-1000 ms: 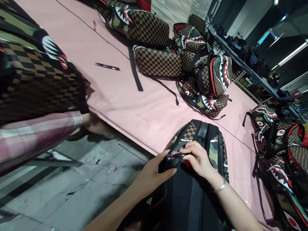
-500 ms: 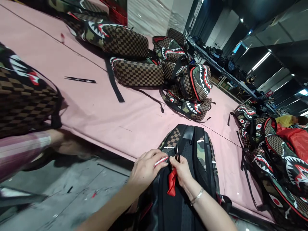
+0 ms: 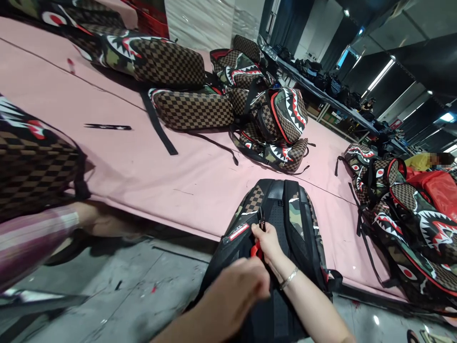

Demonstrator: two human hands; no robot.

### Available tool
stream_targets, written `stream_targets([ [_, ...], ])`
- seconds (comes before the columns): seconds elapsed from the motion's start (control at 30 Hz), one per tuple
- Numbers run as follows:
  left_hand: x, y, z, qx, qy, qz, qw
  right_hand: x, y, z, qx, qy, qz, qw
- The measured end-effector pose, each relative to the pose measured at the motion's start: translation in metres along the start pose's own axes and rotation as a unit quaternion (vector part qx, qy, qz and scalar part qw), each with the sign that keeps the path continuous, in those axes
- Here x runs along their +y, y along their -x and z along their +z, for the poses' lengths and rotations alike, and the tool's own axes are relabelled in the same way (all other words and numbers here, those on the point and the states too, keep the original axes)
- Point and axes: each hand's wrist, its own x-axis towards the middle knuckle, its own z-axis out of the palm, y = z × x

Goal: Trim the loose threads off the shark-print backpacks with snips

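The near desk (image 3: 193, 190) is covered in pink, with a grey floor (image 3: 135, 305), dotted with scraps (image 3: 118, 285), exposed at left. At far right, a second long desk (image 3: 321, 93) is seen before pale walls (image 3: 316, 35), and the dark ceiling (image 3: 437, 35) is lit by strip lights (image 3: 382, 74).

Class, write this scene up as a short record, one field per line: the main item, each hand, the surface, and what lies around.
Main item: backpack, strap side showing, black with checked and camouflage panels
Right hand: grips a dark tool over the backpack
Left hand: blurred; cannot tell whether it holds anything
Surface: pink table
On the table: thin black implement, bag pile
Nearby person: striped sleeve at the left edge
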Motion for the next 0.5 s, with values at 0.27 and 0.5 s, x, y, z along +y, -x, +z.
stream_targets([
  [0.27, -0.063, 0.019, -0.083, 0.256, -0.19, -0.358, 0.877, -0.002, 0.002, -0.009, -0.019, 0.021, -0.015, 0.999],
  [0.5, -0.043, 0.002, -0.017, 0.238, 0.351, -0.445, 0.789, -0.004, 0.013, -0.018, -0.009, 0.092, -0.052, 0.994],
])
